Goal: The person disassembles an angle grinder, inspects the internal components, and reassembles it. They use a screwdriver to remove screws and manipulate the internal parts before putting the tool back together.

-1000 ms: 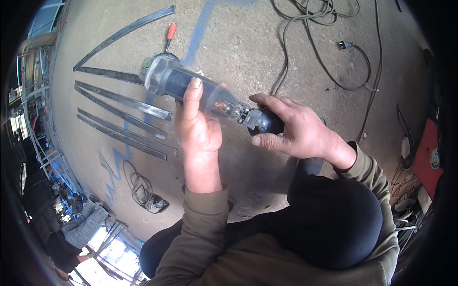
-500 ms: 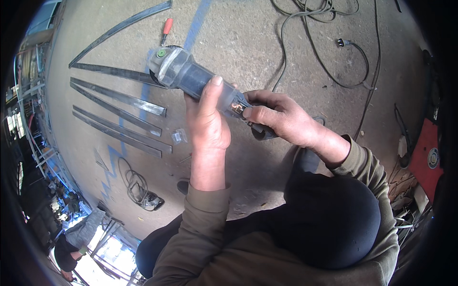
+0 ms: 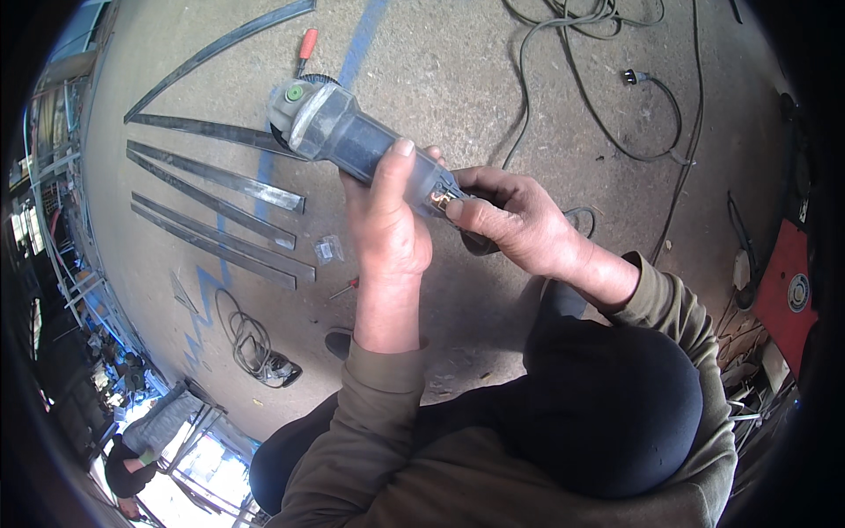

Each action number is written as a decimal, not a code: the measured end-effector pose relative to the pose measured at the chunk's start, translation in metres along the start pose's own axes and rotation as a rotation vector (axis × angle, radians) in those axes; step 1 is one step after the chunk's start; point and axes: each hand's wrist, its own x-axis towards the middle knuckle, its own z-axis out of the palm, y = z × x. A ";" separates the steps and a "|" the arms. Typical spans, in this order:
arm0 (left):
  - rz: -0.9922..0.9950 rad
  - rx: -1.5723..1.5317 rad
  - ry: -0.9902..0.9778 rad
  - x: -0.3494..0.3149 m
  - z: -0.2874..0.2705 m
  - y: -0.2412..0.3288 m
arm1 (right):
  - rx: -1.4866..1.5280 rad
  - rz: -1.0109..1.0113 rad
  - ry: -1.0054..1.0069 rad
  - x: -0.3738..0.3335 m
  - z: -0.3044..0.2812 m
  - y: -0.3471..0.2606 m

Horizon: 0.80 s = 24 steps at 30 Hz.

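My left hand (image 3: 392, 224) is wrapped round the body of a grey-black angle grinder (image 3: 356, 136), its thumb lying along the top. The grinder's head, with a green button, points to the upper left. At the tail, copper-coloured inner parts (image 3: 440, 199) are exposed. My right hand (image 3: 532, 224) grips this tail end, thumb pressed beside the exposed parts and fingers curled behind. Beneath the right fingers shows a dark curved piece (image 3: 478, 244); whether it is attached I cannot tell. Any small part under the thumb is hidden.
Dark flat metal strips (image 3: 220, 178) lie on the concrete at left. A red-handled tool (image 3: 308, 44), a small plastic bag (image 3: 329, 250) and a red-handled screwdriver (image 3: 346, 288) are nearby. Black cable with a plug (image 3: 632, 77) snakes at upper right. Another person (image 3: 132, 466) is at lower left.
The grinder and both hands have shifted only slightly. The screwdriver's red handle beside my left wrist now shows more. At lower left, the other person's arm has moved.
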 end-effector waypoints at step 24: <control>-0.099 -0.147 -0.026 0.004 -0.005 0.003 | 0.006 -0.067 -0.073 -0.005 -0.008 -0.002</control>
